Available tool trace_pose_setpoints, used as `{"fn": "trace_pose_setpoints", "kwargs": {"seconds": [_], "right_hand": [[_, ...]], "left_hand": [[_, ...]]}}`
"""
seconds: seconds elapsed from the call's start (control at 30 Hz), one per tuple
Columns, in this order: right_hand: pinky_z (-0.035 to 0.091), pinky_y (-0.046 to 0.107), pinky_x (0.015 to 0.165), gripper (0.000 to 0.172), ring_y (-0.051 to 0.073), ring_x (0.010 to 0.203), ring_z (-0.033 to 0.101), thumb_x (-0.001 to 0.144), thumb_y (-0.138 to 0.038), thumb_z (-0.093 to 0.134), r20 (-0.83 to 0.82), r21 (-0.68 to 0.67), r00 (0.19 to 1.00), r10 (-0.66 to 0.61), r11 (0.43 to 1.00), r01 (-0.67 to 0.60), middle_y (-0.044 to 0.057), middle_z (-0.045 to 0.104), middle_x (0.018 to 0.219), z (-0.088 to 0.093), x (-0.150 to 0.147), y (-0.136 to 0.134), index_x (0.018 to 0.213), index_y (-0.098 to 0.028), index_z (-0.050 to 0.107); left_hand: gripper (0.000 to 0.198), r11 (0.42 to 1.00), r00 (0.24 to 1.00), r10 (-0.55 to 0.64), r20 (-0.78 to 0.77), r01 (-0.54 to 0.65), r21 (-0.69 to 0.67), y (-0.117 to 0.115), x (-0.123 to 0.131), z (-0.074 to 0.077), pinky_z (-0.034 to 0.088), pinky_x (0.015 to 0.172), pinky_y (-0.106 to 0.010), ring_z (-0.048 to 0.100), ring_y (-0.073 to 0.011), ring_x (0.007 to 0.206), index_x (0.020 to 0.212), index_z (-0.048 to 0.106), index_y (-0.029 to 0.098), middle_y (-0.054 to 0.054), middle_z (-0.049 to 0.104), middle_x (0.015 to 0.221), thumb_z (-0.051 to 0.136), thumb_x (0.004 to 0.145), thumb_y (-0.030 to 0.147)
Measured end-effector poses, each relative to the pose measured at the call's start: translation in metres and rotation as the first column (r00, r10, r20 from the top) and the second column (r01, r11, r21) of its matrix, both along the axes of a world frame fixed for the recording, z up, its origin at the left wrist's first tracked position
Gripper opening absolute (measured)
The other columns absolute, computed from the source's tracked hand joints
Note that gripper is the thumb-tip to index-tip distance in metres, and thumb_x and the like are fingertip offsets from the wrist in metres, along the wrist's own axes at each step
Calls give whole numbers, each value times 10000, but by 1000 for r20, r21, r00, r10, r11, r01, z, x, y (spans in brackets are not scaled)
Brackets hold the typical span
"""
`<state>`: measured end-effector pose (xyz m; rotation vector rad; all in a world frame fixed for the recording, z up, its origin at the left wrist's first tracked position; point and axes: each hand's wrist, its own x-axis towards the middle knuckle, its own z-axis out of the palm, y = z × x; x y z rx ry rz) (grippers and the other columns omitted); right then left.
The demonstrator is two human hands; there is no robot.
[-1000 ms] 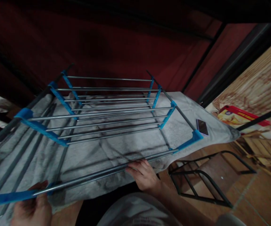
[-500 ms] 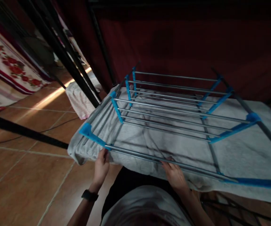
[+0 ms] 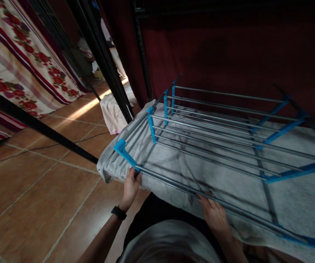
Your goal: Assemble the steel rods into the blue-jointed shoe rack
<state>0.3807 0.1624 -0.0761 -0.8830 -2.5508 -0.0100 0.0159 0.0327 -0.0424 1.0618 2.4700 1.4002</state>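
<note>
A shoe rack (image 3: pixel 174 183) of grey metal rods and blue plastic brackets lies on a bed or bench covered with a grey cloth (image 3: pixel 201 164). My left hand (image 3: pixel 131 186), with a dark band on its wrist, is closed at the rack's near left corner, just below a blue bracket (image 3: pixel 127 155). Something small and dark shows by its fingertips. Further right, my right hand (image 3: pixel 214 213) has its fingers curled at the near pair of rods, its thumb side toward the rack. Part of its grip is hidden under the rods.
A dark red curtain (image 3: pixel 215 62) hangs behind the rack. Black metal posts (image 3: pixel 102 54) stand at the left, and a black bar (image 3: pixel 42 128) slants above the tiled floor (image 3: pixel 50 190). Beyond hang a flowered cloth (image 3: pixel 31 69) and a striped cloth (image 3: pixel 115 113). A cable crosses the tiles.
The whole view has shifted, so the rack and both hands appear further right. Both hands keep their places along the near rods.
</note>
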Motion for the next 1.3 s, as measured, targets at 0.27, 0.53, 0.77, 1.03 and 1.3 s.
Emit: {"fn": "trace_pose_setpoints", "kwargs": {"seconds": [0.27,0.53,0.77,1.03,1.3], "right_hand": [[558,374,867,308,230,985,705,998,-248,423,26,19,998,54,998,-55,65,751,1067,1,2,6,1163,-246,682],[570,341,747,345,229,912,730,1006,-240,382,58,-70,997,50,996,-46,66,762,1025,5,2,8,1110,-243,711],[571,347,767,386,239,958,732,1017,-265,358,143,-155,988,57,987,-35,76,757,1085,3,5,10,1186,-227,703],[542,320,810,372,209,977,724,1028,-241,359,138,-88,986,97,992,-86,56,757,1096,-1,8,13,1165,-217,704],[498,294,757,342,197,901,725,1033,-380,424,94,58,995,23,998,-29,60,764,1047,5,-3,7,1092,-235,728]], "left_hand": [[132,1000,999,8,-33,-8,7,5,1,1,503,902,-456,617,-279,952,894,615,211,-77,616,947,585,809,307],[134,1000,997,-4,-71,4,-3,3,1,-6,486,916,-456,591,-282,967,901,602,210,-84,604,966,553,841,319],[129,1000,996,8,-91,-7,18,4,0,-8,499,908,-449,595,-278,970,902,601,209,-88,612,975,546,853,314],[125,1000,994,24,-107,-23,13,5,0,-12,504,897,-460,604,-280,941,884,601,205,-83,604,938,542,864,313],[111,999,992,38,-122,-37,8,5,1,-12,506,880,-456,602,-276,923,877,595,206,-83,600,930,541,873,303]]}}
